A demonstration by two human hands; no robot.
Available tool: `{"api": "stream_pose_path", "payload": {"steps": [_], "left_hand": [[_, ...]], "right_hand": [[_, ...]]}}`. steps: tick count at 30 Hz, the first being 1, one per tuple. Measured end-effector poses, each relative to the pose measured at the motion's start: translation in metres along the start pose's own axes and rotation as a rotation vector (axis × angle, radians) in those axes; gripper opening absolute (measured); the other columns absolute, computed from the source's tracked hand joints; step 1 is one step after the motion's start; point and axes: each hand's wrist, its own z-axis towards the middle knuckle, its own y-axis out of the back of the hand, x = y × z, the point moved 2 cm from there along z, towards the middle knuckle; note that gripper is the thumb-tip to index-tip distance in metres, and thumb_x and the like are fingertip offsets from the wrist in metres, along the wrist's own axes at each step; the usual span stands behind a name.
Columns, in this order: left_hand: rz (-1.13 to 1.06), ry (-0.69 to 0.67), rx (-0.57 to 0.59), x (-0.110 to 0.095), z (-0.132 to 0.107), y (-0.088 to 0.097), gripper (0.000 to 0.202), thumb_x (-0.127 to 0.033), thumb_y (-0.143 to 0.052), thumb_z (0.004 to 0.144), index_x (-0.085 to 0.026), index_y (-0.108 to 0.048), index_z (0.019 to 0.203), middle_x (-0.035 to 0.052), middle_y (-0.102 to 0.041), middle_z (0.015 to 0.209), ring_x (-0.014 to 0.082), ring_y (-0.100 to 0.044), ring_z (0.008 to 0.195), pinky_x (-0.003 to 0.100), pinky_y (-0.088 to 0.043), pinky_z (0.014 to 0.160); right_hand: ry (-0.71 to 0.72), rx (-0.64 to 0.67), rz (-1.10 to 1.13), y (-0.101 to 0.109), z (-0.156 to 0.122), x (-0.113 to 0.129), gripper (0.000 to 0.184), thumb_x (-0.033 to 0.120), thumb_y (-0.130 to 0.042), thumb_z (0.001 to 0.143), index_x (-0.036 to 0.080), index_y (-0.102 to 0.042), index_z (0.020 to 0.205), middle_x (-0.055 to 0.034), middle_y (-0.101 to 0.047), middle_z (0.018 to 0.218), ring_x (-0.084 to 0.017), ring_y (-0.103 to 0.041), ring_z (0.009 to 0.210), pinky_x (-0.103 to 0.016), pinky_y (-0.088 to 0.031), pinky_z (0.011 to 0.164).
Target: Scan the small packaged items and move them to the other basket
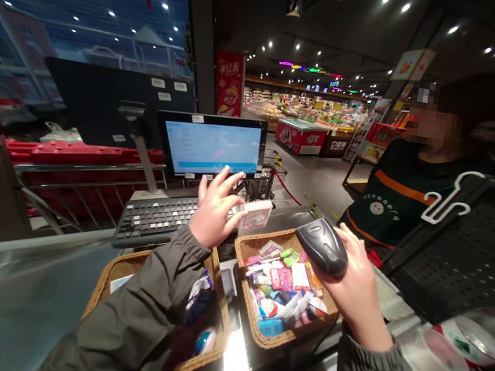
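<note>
Nearest, two wicker baskets sit on the desk [16, 306]: the left basket [120, 267] lies under the left sleeve, and the right basket [252, 332] is full of small bright packs. A paper cup [433, 354] stands to the right of it.

Above the right basket, the right hand [356, 287] has its grip closed around a dark scanner [322, 245], whose head points left. The left hand [214, 210] holds a small pink-and-white packet [256, 216] by its left edge, the other fingers spread upward. The packet sticks out to the right of that grip, over the far rim of the right basket, near the scanner's head but apart from it.

Beyond the hands lie a keyboard [155, 221] and a lit screen [213, 146]. A person [408, 192] in a dark top stands across the desk.
</note>
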Motion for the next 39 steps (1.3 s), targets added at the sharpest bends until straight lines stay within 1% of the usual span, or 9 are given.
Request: {"api": "stream_pose_path", "payload": {"steps": [3,7,11,14,20,23,27,35,39], "left_hand": [[0.037,0.062,-0.091,0.015,-0.003,0.031,0.022,-0.036,-0.055,0.091,-0.020,-0.069,0.089,0.0115,-0.043,0.153,0.0347,-0.021,0.149,0.069,-0.014,0.114],[0.062,0.101,-0.146,0.028,-0.014,0.061,0.023,-0.037,-0.054,0.092,-0.020,-0.069,0.089,0.0112,-0.044,0.152,0.0343,-0.022,0.149,0.069,-0.014,0.114],[0.084,0.140,-0.161,0.036,-0.031,0.084,0.023,-0.037,-0.053,0.092,-0.021,-0.069,0.089,0.0108,-0.045,0.152,0.0333,-0.024,0.149,0.069,-0.014,0.114],[0.096,0.178,-0.173,0.043,-0.044,0.099,0.022,-0.037,-0.054,0.091,-0.021,-0.069,0.090,0.0104,-0.044,0.152,0.0329,-0.024,0.148,0.068,-0.013,0.115],[0.120,0.245,-0.164,0.055,-0.068,0.126,0.020,-0.037,-0.056,0.090,-0.021,-0.069,0.089,0.0091,-0.045,0.151,0.0325,-0.026,0.148,0.068,-0.013,0.115],[0.121,0.275,-0.159,0.062,-0.077,0.135,0.020,-0.037,-0.055,0.089,-0.021,-0.068,0.087,0.0088,-0.046,0.151,0.0327,-0.025,0.148,0.068,-0.015,0.114],[0.121,0.305,-0.147,0.069,-0.085,0.141,0.021,-0.036,-0.054,0.089,-0.021,-0.068,0.086,0.0096,-0.045,0.152,0.0335,-0.025,0.148,0.070,-0.016,0.113],[0.119,0.332,-0.117,0.071,-0.091,0.144,0.020,-0.036,-0.055,0.089,-0.021,-0.068,0.086,0.0093,-0.041,0.155,0.0340,-0.020,0.150,0.072,-0.014,0.112],[0.101,0.330,-0.112,0.071,-0.092,0.143,0.019,-0.034,-0.055,0.089,-0.020,-0.067,0.085,0.0091,-0.040,0.155,0.0335,-0.019,0.150,0.073,-0.013,0.112]], "right_hand": [[0.069,-0.022,0.039,0.005,0.014,0.027,0.042,0.042,-0.063,0.083,0.018,-0.060,0.117,-0.0180,-0.058,0.131,-0.041,-0.042,0.137,-0.066,-0.028,0.112],[0.180,-0.023,0.097,0.005,0.031,0.064,0.043,0.044,-0.063,0.083,0.019,-0.061,0.118,-0.0176,-0.056,0.132,-0.041,-0.039,0.139,-0.069,-0.024,0.113],[0.257,0.018,0.130,-0.002,0.037,0.095,0.044,0.046,-0.062,0.084,0.019,-0.061,0.119,-0.0173,-0.055,0.135,-0.042,-0.038,0.139,-0.071,-0.024,0.112],[0.301,0.059,0.137,-0.009,0.038,0.115,0.044,0.044,-0.062,0.084,0.019,-0.061,0.120,-0.0169,-0.054,0.137,-0.041,-0.036,0.140,-0.072,-0.023,0.112],[0.366,0.090,0.178,-0.019,0.035,0.143,0.042,0.039,-0.065,0.082,0.019,-0.062,0.118,-0.0171,-0.054,0.136,-0.040,-0.035,0.141,-0.072,-0.021,0.113],[0.372,0.086,0.195,-0.022,0.034,0.152,0.042,0.039,-0.066,0.080,0.019,-0.064,0.117,-0.0172,-0.054,0.135,-0.041,-0.036,0.140,-0.072,-0.022,0.111],[0.360,0.095,0.196,-0.024,0.031,0.161,0.040,0.039,-0.065,0.081,0.019,-0.064,0.116,-0.0173,-0.055,0.135,-0.042,-0.038,0.139,-0.073,-0.024,0.110],[0.343,0.112,0.210,-0.024,0.024,0.175,0.044,0.037,-0.062,0.083,0.020,-0.060,0.123,-0.0166,-0.057,0.134,-0.041,-0.040,0.138,-0.073,-0.027,0.108],[0.333,0.157,0.212,-0.024,0.018,0.177,0.036,0.039,-0.060,0.084,0.019,-0.064,0.114,-0.0172,-0.057,0.133,-0.041,-0.039,0.139,-0.074,-0.027,0.108]]}}
